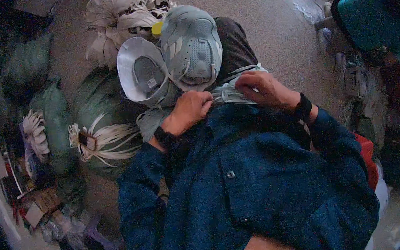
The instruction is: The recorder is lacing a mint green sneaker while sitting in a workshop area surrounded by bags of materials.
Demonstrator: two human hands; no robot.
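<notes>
Across my lap lies a pale grey-green shoe upper (230,94) with thin light laces over it. My left hand (190,109) is closed at its left end, thumb and fingers pinched on what looks like a shoelace. At the other end my right hand (265,88) has its fingers curled down on the upper, and the fingertips are partly hidden. Just beyond my hands, a second shoe upper (192,47) rests on my leg with its perforated tongue facing up. Against its left side leans another upper (142,72), its white lining and grey inside showing.
White laces (111,139) spread in a bundle over a green sack (97,99) at my left. Pale uppers (124,11) are heaped on the floor ahead, near a yellow round object (158,29). At far right is a teal cloth (371,19) over a seat-like shape.
</notes>
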